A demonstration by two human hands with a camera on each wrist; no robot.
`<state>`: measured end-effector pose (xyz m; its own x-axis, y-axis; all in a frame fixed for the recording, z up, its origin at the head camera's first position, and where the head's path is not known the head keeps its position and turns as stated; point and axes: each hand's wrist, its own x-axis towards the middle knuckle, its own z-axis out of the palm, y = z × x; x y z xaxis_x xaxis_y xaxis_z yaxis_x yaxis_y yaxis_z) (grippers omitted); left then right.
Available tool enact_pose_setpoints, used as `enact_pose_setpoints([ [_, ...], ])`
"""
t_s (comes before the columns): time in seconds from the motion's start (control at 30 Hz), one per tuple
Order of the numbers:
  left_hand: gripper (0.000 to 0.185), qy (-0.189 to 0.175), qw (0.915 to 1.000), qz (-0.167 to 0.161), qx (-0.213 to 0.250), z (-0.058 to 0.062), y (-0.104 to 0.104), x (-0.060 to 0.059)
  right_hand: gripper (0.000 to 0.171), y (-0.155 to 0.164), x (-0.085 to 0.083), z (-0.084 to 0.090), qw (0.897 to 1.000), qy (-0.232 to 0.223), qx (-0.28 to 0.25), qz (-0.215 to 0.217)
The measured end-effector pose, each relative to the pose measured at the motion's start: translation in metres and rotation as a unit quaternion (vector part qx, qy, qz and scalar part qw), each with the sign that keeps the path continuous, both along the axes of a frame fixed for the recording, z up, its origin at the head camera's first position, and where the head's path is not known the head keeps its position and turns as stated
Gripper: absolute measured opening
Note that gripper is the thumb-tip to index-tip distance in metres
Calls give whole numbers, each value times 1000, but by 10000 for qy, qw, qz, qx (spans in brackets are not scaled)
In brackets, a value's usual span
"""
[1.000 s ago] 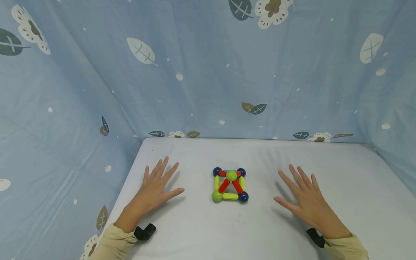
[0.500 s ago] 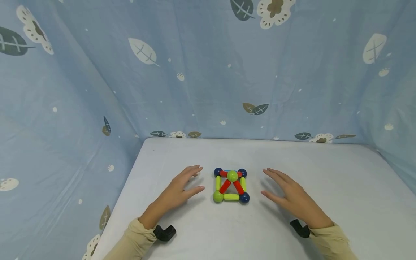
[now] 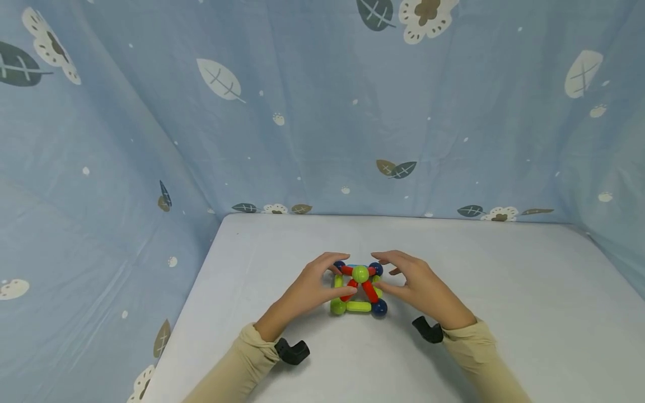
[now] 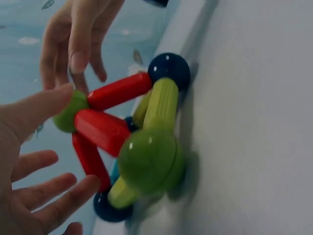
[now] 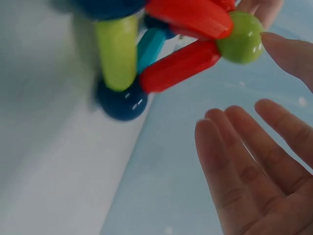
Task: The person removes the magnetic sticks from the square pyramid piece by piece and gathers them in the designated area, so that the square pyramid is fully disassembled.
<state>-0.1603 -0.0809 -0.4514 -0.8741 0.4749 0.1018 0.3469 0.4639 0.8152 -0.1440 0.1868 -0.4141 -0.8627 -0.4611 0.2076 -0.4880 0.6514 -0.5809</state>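
A small pyramid of magnetic rods and balls [image 3: 360, 273] stands on the white table. Red rods [image 4: 105, 129] slope up to a light green ball at its top; yellow-green rods [image 3: 358, 307] and a blue rod [image 5: 150, 49] join the base balls. My left hand [image 3: 312, 285] is at its left side, thumb and fingers spread apart. From the right, my right hand [image 3: 417, 282] flanks it with fingers relaxed and parted. Neither hand grips it; whether a fingertip touches cannot be told. Fingers partly cover the side rods and the far-left dark blue ball in the head view.
White cloth covers the table [image 3: 504, 291]. Behind and to the left hangs a blue curtain [image 3: 322, 112] with leaves and flowers. Black wrist mounts [image 3: 292, 351] sit below both hands.
Both hands have moved inward from either side to the pyramid, their widely spread fingers now gently bent. The pyramid has stayed in place.
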Motion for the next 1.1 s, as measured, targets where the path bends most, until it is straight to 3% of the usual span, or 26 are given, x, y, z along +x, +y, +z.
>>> enact_pose_setpoints([
  [0.1, 72, 47, 9999, -112, 84, -3, 7, -3, 54, -11, -5, 3, 9998, -41, -62, 165],
  [0.33, 45, 36, 9993, -257, 277, -7, 13, -3, 37, -30, -8, 1, 9992, 93, -33, 385],
  [0.73, 41, 32, 9995, -30, 319, -15, 20, 2, 33, -41, -7, 1, 9981, 352, 258, 425],
  [1.1, 40, -10, 9979, -123, 628, -18, 24, 4, 35, -40, -3, 4, 9924, 1039, 585, 302],
])
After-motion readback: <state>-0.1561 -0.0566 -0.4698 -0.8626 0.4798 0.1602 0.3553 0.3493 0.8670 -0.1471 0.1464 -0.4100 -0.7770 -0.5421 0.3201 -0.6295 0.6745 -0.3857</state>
